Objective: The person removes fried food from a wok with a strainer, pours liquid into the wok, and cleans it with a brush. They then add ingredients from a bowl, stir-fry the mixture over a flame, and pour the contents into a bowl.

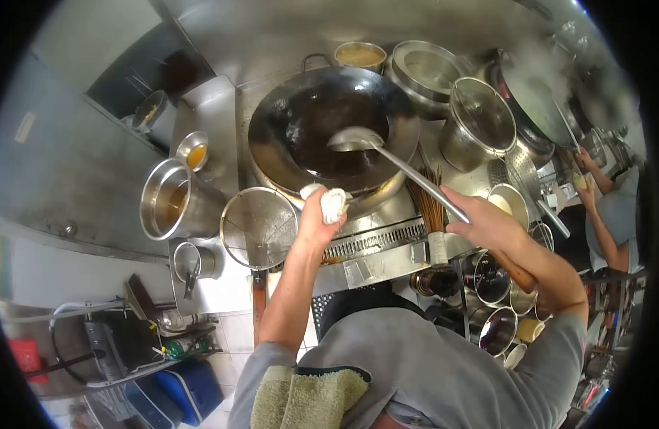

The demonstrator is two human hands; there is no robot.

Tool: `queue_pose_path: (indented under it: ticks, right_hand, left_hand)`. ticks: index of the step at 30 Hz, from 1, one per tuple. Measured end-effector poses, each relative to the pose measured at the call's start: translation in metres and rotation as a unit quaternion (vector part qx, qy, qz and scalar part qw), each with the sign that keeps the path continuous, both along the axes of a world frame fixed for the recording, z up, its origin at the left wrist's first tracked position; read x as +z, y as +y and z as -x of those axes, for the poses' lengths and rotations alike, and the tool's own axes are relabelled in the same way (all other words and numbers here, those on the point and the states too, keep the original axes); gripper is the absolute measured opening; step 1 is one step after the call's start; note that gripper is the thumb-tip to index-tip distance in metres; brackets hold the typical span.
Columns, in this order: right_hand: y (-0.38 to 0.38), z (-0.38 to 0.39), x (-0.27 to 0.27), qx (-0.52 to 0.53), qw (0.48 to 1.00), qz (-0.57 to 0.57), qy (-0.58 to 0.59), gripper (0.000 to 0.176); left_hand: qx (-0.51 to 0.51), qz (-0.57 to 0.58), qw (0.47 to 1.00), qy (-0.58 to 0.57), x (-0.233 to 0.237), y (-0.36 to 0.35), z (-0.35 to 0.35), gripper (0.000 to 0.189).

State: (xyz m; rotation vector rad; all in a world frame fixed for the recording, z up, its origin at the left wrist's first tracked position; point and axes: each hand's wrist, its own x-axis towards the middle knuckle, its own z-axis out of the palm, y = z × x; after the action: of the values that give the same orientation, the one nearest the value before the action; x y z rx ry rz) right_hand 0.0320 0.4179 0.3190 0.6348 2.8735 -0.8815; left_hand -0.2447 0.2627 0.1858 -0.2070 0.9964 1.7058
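A large dark wok [269, 154] sits on the stove with dark liquid [322, 129] in its bottom. My left hand [317, 220] is closed around a folded white cloth [334, 205] at the wok's near rim. Whether a wok handle lies under the cloth is hidden. My right hand [484, 217] grips the long handle of a metal ladle [356, 138]; its wooden end [514, 272] runs under my forearm. The ladle's bowl hangs over the wok. Close to my right hand stands a bamboo wok brush [436, 247] with its bristles up.
Left, a round strainer [260, 227] lies beside a steel pot [149, 207] and a small bowl of orange liquid [195, 155]. Right of the wok are a tall steel pot [451, 146] and a perforated skimmer [522, 171]. A co-worker [617, 214] stands at a steaming wok [537, 100].
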Motion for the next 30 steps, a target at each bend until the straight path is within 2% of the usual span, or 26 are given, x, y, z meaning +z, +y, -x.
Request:
queue_pose_path:
  ticks: [2, 5, 9, 12, 16, 18, 24, 27, 30]
  right_hand:
    - [-0.012, 0.013, 0.004, -0.008, 0.998, -0.012, -0.068, 0.071]
    - [-0.02, 0.036, -0.002, 0.014, 0.997, 0.007, -0.069, 0.071]
    - [-0.015, 0.075, -0.043, 0.036, 0.999, -0.019, -0.001, 0.066]
    - [-0.014, 0.107, -0.046, 0.009, 1.0, 0.018, -0.019, 0.063]
    - [0.0, 0.137, -0.071, -0.018, 0.999, -0.012, 0.028, 0.062]
    - [0.01, 0.143, -0.073, -0.042, 0.999, -0.023, 0.023, 0.063]
    - [0.038, 0.111, -0.058, -0.071, 0.995, -0.064, 0.013, 0.059]
    - [0.047, 0.074, -0.053, -0.069, 0.995, -0.075, 0.007, 0.06]
    - [0.04, 0.034, -0.026, -0.06, 0.995, -0.072, -0.036, 0.061]
  left_hand:
    - [-0.005, 0.009, 1.0, -0.013, -0.011, 0.001, 0.006, 0.011]
    - [0.014, 0.011, 1.0, -0.02, -0.004, 0.002, 0.002, 0.014]
    - [-0.015, -0.017, 1.0, -0.015, -0.012, 0.0, 0.003, 0.011]
    - [-0.012, -0.02, 1.0, -0.016, -0.015, 0.001, 0.003, 0.01]
    - [-0.035, -0.066, 0.997, -0.014, -0.02, 0.001, 0.005, 0.01]
    - [0.008, -0.028, 0.999, -0.027, -0.013, 0.004, 0.0, 0.017]
    - [0.031, 0.007, 0.999, -0.034, -0.009, 0.006, -0.002, 0.019]
    - [0.014, -0.011, 0.999, -0.035, -0.007, 0.004, -0.002, 0.019]
    - [-0.01, -0.019, 0.999, -0.043, -0.004, 0.001, -0.001, 0.02]
